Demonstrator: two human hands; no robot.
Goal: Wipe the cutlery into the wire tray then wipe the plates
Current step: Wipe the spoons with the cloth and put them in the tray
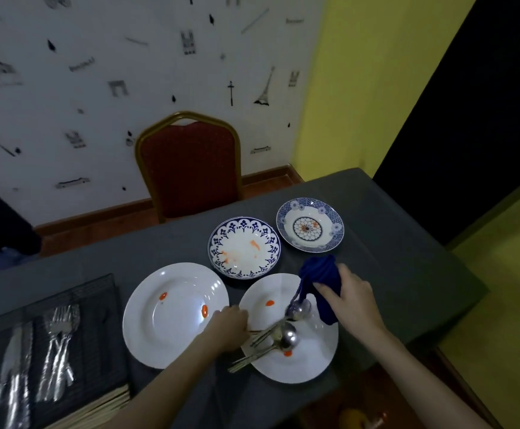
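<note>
My right hand [350, 300] grips a dark blue cloth [322, 278] above the right edge of a white plate [311, 363] with red sauce spots. Several spoons [286, 334] lie on that plate, handles pointing lower left. My left hand [229, 328] is closed on the spoon handles at the plate's left edge. A second white plate [156, 329] with red spots lies to the left. Behind them stand a blue-rimmed plate [244, 246] smeared with orange and a blue patterned bowl-plate [310, 224]. A black wire tray [91, 292] at the lower left holds forks and knives.
The grey table [392, 243] ends close on the right and at the bottom. A red chair with a gold frame [189, 168] stands at the far side against the wall. Something yellow [353, 418] lies on the floor below the table edge.
</note>
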